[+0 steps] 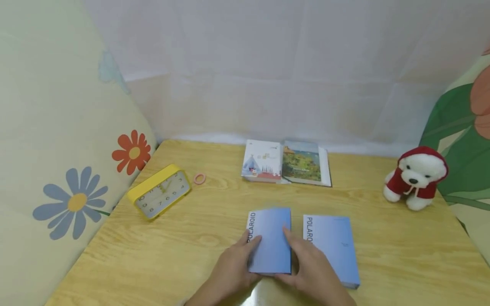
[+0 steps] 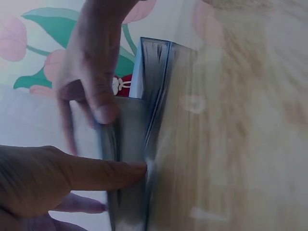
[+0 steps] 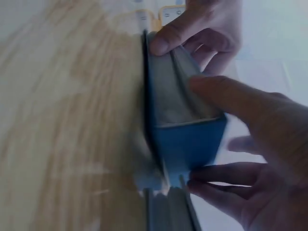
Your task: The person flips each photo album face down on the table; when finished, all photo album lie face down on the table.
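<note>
A blue album with POLAROID printed down its side (image 1: 272,242) is between both hands near the front of the table. My left hand (image 1: 233,265) grips its left edge, the thumb on the cover. The right hand (image 1: 315,265) holds the opposite edge, its thumb near the cover's right side. In the right wrist view the album's block of pages (image 3: 175,91) shows, with a thumb of each hand against it. A second blue POLAROID album (image 1: 338,250) lies flat just to the right, partly covered by the right hand.
Behind the albums lie a white illustrated book (image 1: 262,159) and a landscape-covered book (image 1: 302,162). At the left stand a yellow clock (image 1: 162,191) and a pink ring (image 1: 199,178). A white plush dog in a red hoodie (image 1: 415,178) sits at the right, near the table edge.
</note>
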### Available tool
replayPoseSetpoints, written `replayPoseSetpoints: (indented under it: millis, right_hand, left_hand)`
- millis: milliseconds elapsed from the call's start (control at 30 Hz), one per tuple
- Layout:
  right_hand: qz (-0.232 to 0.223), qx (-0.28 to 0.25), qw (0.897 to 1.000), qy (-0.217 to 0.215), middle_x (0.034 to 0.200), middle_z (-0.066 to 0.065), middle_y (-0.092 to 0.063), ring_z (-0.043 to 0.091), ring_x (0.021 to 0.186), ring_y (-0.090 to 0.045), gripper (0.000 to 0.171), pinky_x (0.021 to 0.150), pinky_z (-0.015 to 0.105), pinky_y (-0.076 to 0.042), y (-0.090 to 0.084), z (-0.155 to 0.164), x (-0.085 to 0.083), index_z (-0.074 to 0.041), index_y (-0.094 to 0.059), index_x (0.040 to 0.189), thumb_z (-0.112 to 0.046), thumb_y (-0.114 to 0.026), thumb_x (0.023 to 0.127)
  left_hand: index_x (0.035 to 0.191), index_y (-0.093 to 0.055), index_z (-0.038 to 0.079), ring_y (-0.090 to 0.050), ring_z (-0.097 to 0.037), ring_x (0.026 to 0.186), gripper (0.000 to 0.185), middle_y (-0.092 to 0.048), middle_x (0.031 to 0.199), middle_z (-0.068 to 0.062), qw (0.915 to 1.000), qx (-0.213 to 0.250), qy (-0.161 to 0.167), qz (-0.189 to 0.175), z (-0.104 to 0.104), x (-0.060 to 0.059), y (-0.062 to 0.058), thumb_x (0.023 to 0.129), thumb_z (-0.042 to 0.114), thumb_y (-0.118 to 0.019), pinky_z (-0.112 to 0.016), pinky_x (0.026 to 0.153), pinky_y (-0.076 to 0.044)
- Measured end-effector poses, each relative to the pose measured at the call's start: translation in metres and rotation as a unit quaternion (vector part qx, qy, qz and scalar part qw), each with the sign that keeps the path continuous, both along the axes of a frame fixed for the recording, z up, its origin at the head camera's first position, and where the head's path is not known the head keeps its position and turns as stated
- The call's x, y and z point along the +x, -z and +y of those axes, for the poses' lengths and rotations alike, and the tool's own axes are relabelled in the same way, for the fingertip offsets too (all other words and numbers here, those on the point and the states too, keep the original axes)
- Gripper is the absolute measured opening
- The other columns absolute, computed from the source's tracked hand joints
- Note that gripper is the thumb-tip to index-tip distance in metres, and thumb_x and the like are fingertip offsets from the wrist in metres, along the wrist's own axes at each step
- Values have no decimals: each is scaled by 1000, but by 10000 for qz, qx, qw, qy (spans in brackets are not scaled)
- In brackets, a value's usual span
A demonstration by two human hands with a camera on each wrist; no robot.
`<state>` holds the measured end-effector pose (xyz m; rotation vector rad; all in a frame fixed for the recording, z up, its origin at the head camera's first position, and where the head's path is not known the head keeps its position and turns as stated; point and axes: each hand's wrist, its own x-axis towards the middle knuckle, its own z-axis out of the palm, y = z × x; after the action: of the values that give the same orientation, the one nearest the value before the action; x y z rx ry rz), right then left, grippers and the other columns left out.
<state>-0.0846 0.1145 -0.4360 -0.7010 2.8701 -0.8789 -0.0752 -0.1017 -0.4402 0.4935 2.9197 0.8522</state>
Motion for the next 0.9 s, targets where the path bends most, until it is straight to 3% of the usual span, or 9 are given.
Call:
replayPoseSetpoints:
  millis: [167, 433, 500, 600, 700, 800, 900]
  right_hand:
    - [-64, 635, 9979, -144, 133, 24, -58, 39, 122, -56, 77, 100, 56, -46, 4, 3, -3, -2, -61, 134, -48, -83, 75]
    - [-125, 769, 9968, -165, 132, 24, -59, 38, 119, -58, 79, 97, 54, -49, 5, 3, -4, -3, -61, 134, -52, -81, 76]
    - [-250, 789, 9964, -194, 132, 25, -59, 39, 119, -58, 79, 96, 55, -49, 5, 2, -5, -3, -61, 134, -54, -79, 76]
    - [-379, 782, 9959, -246, 132, 25, -58, 39, 118, -59, 82, 94, 54, -50, 6, 0, -4, -3, -60, 135, -57, -77, 77]
    - [-84, 562, 9982, -199, 131, 19, -62, 34, 116, -61, 85, 94, 51, -51, 5, 3, -5, -5, -61, 134, -66, -71, 76]
    - [351, 213, 9988, 258, 133, 11, -62, 30, 117, -61, 86, 96, 50, -50, -3, 13, -13, -11, -58, 139, -66, -72, 75]
    - [667, -109, 9945, 803, 143, 10, -54, 35, 125, -55, 89, 99, 58, -46, -20, 25, -36, -17, -47, 148, -59, -78, 75]
  left_hand:
    - [134, -60, 3, -57, -53, 114, 75, -43, 141, -38, 9992, -320, -1, -241, 2, 1, -4, 69, 25, -89, -58, 93, -50]
    - [133, -60, 3, -58, -48, 115, 75, -48, 138, -36, 9970, -707, 312, -36, 0, -3, -5, 68, 27, -89, -55, 93, -51]
    - [134, -60, 4, -58, -45, 117, 79, -50, 137, -33, 9916, -1189, 513, -32, -1, -5, -9, 67, 33, -90, -56, 96, -48]
    - [133, -59, 6, -57, -42, 118, 84, -56, 132, -29, 9747, -2021, 952, 48, -2, -11, -19, 65, 46, -89, -58, 100, -44]
    - [113, -67, 8, -63, -34, 104, 76, -67, 109, -18, 9530, -2694, 1312, 451, 0, -21, -33, 61, 61, -85, -55, 97, -46]
    - [97, -69, 11, -62, -25, 87, 67, -66, 89, -6, 9387, -3047, 1430, 742, 11, -40, -50, 64, 69, -79, -46, 88, -50]
    - [105, -69, 11, -62, -22, 86, 66, -67, 92, -4, 9404, -3026, 1258, 912, 29, -73, -65, 70, 66, -77, -40, 82, -53]
